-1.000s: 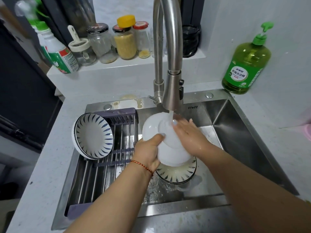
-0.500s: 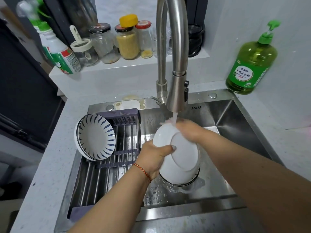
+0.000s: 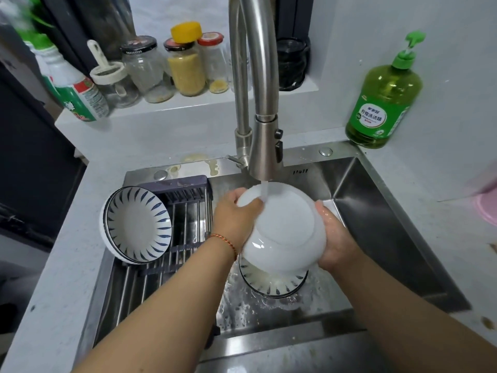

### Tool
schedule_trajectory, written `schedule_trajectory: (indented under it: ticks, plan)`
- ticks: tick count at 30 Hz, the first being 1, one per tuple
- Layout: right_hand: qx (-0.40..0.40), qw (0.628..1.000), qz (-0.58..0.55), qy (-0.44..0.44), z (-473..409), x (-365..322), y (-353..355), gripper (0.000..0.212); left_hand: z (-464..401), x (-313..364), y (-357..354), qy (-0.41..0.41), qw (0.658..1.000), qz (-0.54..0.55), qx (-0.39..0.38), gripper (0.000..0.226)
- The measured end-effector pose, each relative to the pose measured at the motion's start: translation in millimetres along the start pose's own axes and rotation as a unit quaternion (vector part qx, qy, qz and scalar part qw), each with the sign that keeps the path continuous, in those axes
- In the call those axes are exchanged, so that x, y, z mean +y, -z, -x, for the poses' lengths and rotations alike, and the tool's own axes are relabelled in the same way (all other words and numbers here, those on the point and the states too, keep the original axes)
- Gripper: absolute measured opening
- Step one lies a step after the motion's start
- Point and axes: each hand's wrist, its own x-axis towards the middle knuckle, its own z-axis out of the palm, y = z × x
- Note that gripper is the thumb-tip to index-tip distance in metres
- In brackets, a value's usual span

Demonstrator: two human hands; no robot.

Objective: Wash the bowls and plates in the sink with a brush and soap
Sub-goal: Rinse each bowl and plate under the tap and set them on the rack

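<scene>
At centre, steel sink (image 3: 382,238) set into pale counter, tall faucet (image 3: 265,146) at 12 o'clock pouring water. At 9 o'clock, drying rack (image 3: 185,211) across the basin, patterned bowl (image 3: 137,224) propped on edge inside it. Under the stream, white bowl (image 3: 285,232) held upside down, base up, gripped from both sides: left hand (image 3: 234,219) curled over its 10 o'clock rim, right hand (image 3: 336,238) cupping its 3 o'clock wall. Directly beneath, second patterned dish (image 3: 271,285) lying on the wet sink floor. At 2 o'clock on the counter, green soap bottle (image 3: 382,103). Along the ledge at 11 o'clock, row of jars (image 3: 185,65).
</scene>
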Motion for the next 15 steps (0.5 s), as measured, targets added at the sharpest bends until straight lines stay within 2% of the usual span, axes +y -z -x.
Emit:
schedule_trajectory:
  ticks: [3,5,9,13,15]
  plan:
    - [-0.029,0.997,-0.060,0.029,3.8,2.1,-7.1,0.071,3.3,-6.1,-17.3,-0.102,0.968,-0.230,0.006,0.056]
    - [0.001,0.995,-0.079,0.062,8.1,4.0,-12.5,0.066,14.6,-14.0,-30.1,-0.129,0.936,-0.328,-0.014,0.064]
    - [0.050,0.986,-0.121,0.101,8.1,9.0,-10.8,0.063,44.3,-32.8,-43.5,-0.195,0.887,-0.413,-0.060,0.061]
    - [0.071,0.985,-0.140,0.071,12.1,17.8,-5.5,0.063,56.0,-39.5,-44.7,-0.245,0.840,-0.472,-0.108,0.082]
    - [0.057,0.989,-0.124,0.051,14.9,24.0,-6.4,0.060,50.6,-36.2,-47.8,-0.243,0.826,-0.494,-0.123,0.069]
